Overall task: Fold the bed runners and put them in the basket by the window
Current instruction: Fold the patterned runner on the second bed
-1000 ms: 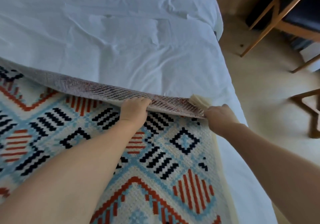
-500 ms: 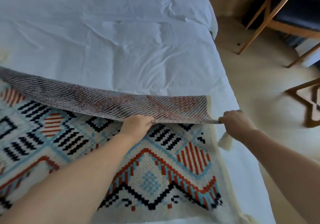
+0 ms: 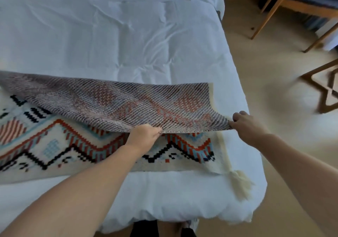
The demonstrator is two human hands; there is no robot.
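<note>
A woven bed runner with red, black and blue geometric patterns on cream lies across the foot of the white bed. Its far long edge is lifted and folded toward me, showing the greyish underside. My left hand pinches that lifted edge near the middle. My right hand grips the same edge at its right corner. A cream tassel hangs from the runner's near right corner. No basket is in view.
Beige floor runs along the bed's right side. A wooden chair with a dark seat stands at the upper right, and another wooden frame at the right edge. My legs show below the bed's foot.
Both hands have drawn the runner's far edge toward me, so more of the underside shows and less of the patterned face. The view has pulled back to show the bed's foot.
</note>
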